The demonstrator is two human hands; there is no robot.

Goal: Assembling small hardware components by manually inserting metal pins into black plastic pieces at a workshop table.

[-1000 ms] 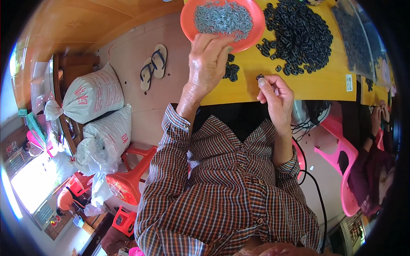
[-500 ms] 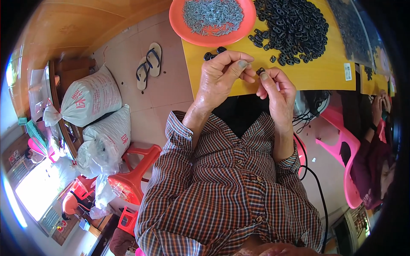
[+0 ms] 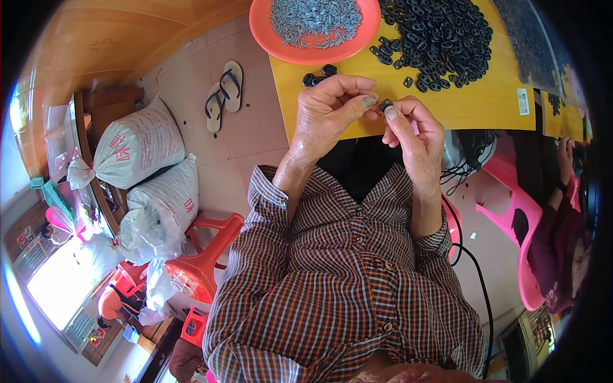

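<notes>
— Fingers [image 3: 369,102] pinching one small black clip [image 3: 385,103], left hand [image 3: 329,112] and right hand [image 3: 412,131] both closed on it, tip to tip.

— Held just above the yellow tabletop [image 3: 485,102], near its front edge.

— Beyond: heap of black clips [image 3: 440,35], orange plate [image 3: 268,35] of grey metal pieces [image 3: 316,19].

— Left: sandals [image 3: 225,92] on floor, white sacks [image 3: 137,143].

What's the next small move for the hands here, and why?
Probably press the two pinched pieces together. The left hand and right hand meet fingertip to fingertip over the yellow table edge, pinching a small black part between them. The orange dish of small grey metal pieces and the pile of black parts lie untouched beyond.
</notes>
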